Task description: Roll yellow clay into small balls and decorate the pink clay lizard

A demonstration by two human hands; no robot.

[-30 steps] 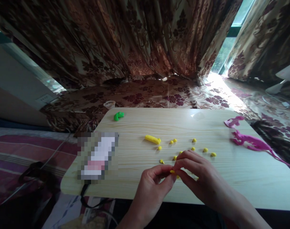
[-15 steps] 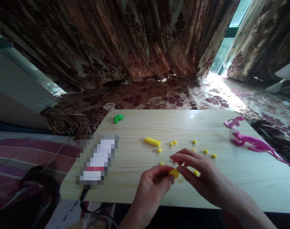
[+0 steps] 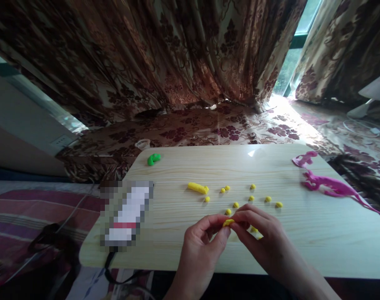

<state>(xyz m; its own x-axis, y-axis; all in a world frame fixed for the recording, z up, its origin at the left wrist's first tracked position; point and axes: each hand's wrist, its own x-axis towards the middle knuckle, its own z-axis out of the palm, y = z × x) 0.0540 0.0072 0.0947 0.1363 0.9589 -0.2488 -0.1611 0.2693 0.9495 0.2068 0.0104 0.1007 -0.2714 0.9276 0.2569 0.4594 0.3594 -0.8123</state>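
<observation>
Between my two hands, above the table's near part, is a small flattened piece of yellow modelling clay (image 3: 228, 223). My left hand (image 3: 205, 246) pinches it between thumb and index finger. From the other side, the thumb and fingertips of my right hand (image 3: 264, 233) close on its right edge. Just beyond the fingers lie small yellow clay balls (image 3: 236, 205), several more scattered to the right and behind. A thick yellow clay roll (image 3: 197, 188) rests farther back to the left. Some yellow lumps beside my right hand are partly hidden by it.
A green clay shape (image 3: 153, 159) lies at the table's far left corner. Pink clay figures (image 3: 331, 186) are along the right edge. A blurred-out flat object (image 3: 129, 214) with a black strap sits at the left. Curtains hang behind the wooden table (image 3: 177, 237).
My right hand has come down and in, its fingertips now gripping the yellow clay, which has been bent or turned edge-on. Two balls behind the hand have come into sight. The view shifted slightly.
</observation>
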